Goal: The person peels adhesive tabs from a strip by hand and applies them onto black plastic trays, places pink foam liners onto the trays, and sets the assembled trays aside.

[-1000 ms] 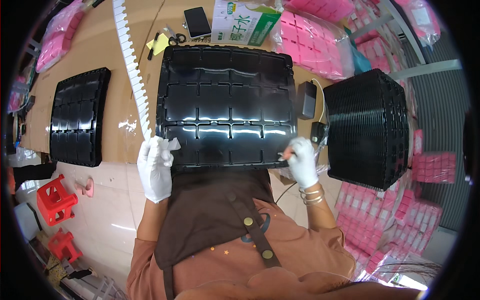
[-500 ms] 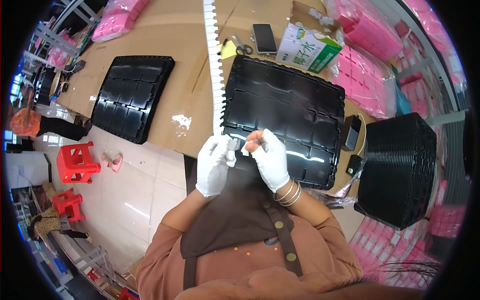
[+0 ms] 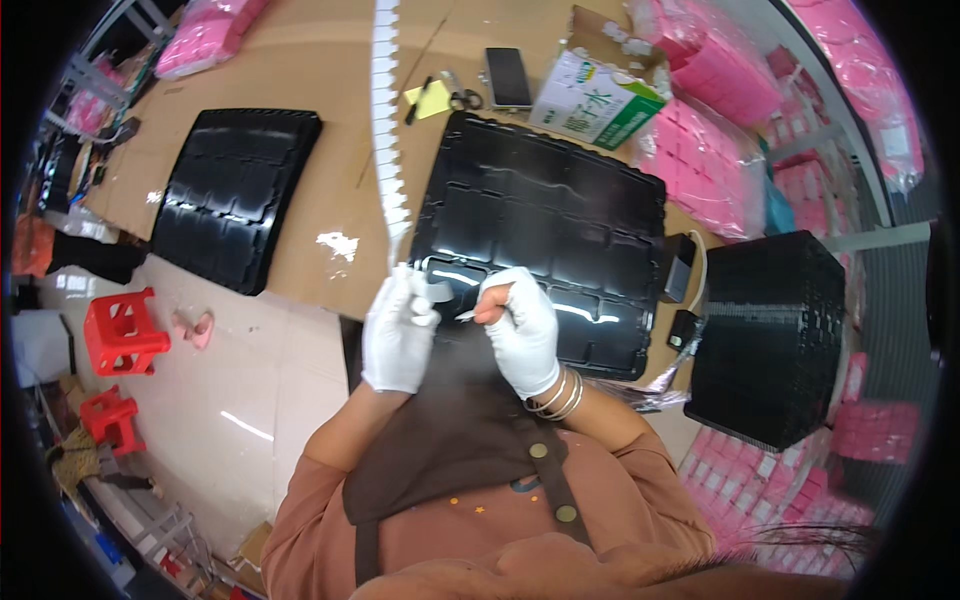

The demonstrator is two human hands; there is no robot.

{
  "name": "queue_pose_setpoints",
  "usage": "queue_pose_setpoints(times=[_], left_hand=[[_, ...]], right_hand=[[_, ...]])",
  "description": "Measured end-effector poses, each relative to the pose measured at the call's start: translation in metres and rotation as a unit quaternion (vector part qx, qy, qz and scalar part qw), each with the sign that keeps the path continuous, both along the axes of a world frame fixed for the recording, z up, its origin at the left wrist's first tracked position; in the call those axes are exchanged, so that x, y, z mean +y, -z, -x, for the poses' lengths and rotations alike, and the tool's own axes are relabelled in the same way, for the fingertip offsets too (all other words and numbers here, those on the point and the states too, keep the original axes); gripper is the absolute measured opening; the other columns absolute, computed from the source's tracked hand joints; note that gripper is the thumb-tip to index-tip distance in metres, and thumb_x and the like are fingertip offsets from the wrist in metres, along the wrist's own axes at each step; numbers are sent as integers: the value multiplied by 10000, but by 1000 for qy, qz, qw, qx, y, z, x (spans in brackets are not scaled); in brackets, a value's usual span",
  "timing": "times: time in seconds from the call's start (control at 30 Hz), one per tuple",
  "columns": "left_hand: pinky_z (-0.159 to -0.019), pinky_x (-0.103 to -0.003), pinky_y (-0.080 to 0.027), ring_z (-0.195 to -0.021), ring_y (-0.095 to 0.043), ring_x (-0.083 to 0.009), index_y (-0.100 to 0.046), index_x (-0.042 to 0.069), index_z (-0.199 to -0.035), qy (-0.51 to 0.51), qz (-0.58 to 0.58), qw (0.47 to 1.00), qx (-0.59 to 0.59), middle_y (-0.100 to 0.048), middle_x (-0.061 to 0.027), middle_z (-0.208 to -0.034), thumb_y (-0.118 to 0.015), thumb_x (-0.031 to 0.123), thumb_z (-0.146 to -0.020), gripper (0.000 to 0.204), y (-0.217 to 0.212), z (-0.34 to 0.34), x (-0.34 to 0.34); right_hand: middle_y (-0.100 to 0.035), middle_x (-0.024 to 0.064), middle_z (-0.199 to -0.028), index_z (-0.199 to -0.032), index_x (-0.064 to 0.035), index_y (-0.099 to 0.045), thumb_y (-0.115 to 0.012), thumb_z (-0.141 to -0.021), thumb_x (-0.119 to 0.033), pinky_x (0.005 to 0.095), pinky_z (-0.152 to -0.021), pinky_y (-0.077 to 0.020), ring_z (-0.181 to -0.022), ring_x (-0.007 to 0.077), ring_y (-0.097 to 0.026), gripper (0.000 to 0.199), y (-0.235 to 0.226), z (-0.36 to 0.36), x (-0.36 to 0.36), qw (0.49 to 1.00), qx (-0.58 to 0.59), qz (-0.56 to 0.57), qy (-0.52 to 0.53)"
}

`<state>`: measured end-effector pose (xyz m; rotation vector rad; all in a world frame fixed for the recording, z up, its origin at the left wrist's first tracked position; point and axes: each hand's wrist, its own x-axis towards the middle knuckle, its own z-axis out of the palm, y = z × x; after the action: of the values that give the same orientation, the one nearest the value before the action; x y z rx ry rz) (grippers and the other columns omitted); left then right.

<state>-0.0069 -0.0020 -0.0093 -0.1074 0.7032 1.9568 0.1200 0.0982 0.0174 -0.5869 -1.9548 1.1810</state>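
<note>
My left hand (image 3: 400,335), in a white glove, is closed on the near end of a long white strip (image 3: 384,120) with a toothed edge. A small pale piece (image 3: 439,291) sticks out from its fingers. My right hand (image 3: 520,335), its glove leaving the thumb and a fingertip bare, pinches a small white piece (image 3: 465,316) too tiny to name. Both hands are above the near edge of a black molded plastic tray (image 3: 545,235) on the table, slightly apart from each other.
A second black tray (image 3: 235,195) lies to the left. Behind are a phone (image 3: 507,78), scissors (image 3: 465,99), a yellow note (image 3: 432,99) and an opened carton (image 3: 597,98). A tall stack of black trays (image 3: 765,340) stands right, near wrapped pink packs (image 3: 700,165). Red stools (image 3: 126,332) stand left.
The view has shifted, moving the scene leftward. My hands have drawn slightly apart, and the strip's near end has moved left with my left hand. My right hand's fingers have curled in more.
</note>
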Motion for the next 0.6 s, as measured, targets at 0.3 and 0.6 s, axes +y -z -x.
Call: queue_pose_setpoints(times=[0.3,0.6], left_hand=[[-581,-184,-374,-678,-468,-38,-551,62,-1068,-74,91,989,84,-534,14,-870,-529,190,-981,156,2,17,-5],[-584,-189,-364,-676,-461,-34,-556,59,-1063,-124,123,974,145,-526,12,-868,-525,173,-981,143,5,21,-9]], right_hand=[[-613,155,-812,-669,-56,-662,-654,-726,-75,398,-726,-478,-792,329,-610,61,47,-129,248,907,-305,-114,269],[-630,103,-832,-657,-96,-651,-663,-666,-53,425,-706,-493,-821,316,-609,46,50,-104,246,812,-421,-250,317]])
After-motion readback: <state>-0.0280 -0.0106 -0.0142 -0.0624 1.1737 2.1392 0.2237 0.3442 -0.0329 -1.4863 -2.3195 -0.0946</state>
